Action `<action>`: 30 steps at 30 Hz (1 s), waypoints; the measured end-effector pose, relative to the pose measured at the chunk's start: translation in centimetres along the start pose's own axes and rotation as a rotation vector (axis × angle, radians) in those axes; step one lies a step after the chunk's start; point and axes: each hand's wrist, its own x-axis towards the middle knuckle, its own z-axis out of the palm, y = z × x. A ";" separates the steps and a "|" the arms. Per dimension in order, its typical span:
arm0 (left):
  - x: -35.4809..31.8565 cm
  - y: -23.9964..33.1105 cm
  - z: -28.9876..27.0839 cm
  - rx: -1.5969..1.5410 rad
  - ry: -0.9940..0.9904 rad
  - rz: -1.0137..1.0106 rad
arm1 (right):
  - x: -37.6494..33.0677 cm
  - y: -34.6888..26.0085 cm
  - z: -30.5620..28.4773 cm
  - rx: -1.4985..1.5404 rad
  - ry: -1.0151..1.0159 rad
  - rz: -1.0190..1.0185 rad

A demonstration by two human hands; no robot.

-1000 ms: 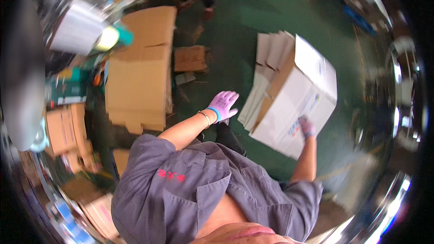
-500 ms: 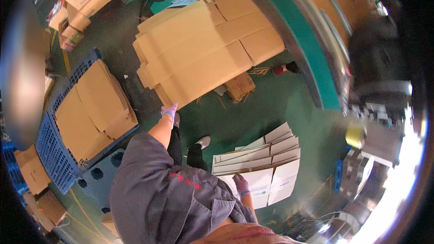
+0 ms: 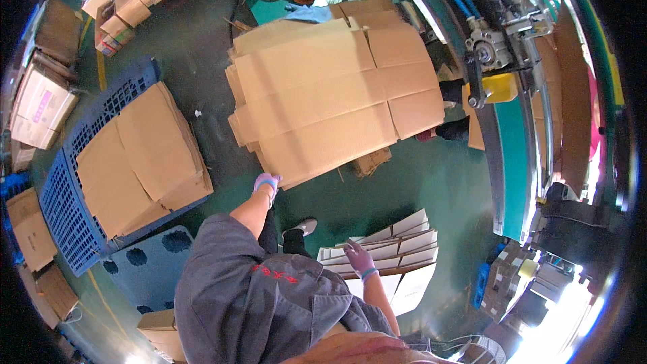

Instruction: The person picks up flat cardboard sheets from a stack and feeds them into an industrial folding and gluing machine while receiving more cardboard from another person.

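Note:
A stack of flat brown cardboard sheets point(image 3: 317, 94) lies in front of me, its near corner reaching toward my left side. My left hand point(image 3: 267, 183), in a pale purple glove, is closed at that corner, its fingertips on the cardboard edge and partly hidden. Lower down and to the right stands a row of folded white cartons point(image 3: 412, 283), leaning on one another. Above them hovers my right hand point(image 3: 360, 259), also gloved, its fingers apart and nothing visible in it.
On a blue plastic pallet point(image 3: 60, 195) at left rests another brown cardboard stack point(image 3: 145, 158). A conveyor with a green belt point(image 3: 513, 162) runs along the right, under a metal mechanism point(image 3: 492, 50). Another person's leg point(image 3: 453, 128) shows beside it. Boxes point(image 3: 44, 104) stand far left.
My view has shifted, bringing the conveyor's mechanism into sight. My right hand has lifted off the white cartons' front and moved up over their tops. My left hand remains at the cardboard's corner.

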 end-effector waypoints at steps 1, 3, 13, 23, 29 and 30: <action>3.1 -2.4 1.0 -0.014 -0.061 -0.015 | -0.2 -0.1 -0.1 -0.106 0.079 -0.039; -0.8 -1.7 -0.3 -0.132 -0.336 0.101 | 1.5 -3.2 -1.0 -0.334 0.241 -0.171; -33.8 18.4 -7.6 0.509 -0.446 2.462 | -1.7 -14.9 -11.5 1.206 0.481 -0.562; -35.3 29.5 -2.6 1.235 -0.768 1.920 | -12.6 -8.5 -13.3 0.261 0.712 -0.568; -35.8 29.4 1.8 0.729 -0.296 2.463 | -11.4 -5.6 -13.5 0.474 0.704 -0.700; -37.3 28.5 1.6 0.695 -0.085 2.524 | -11.5 -4.9 -14.0 0.450 0.729 -0.652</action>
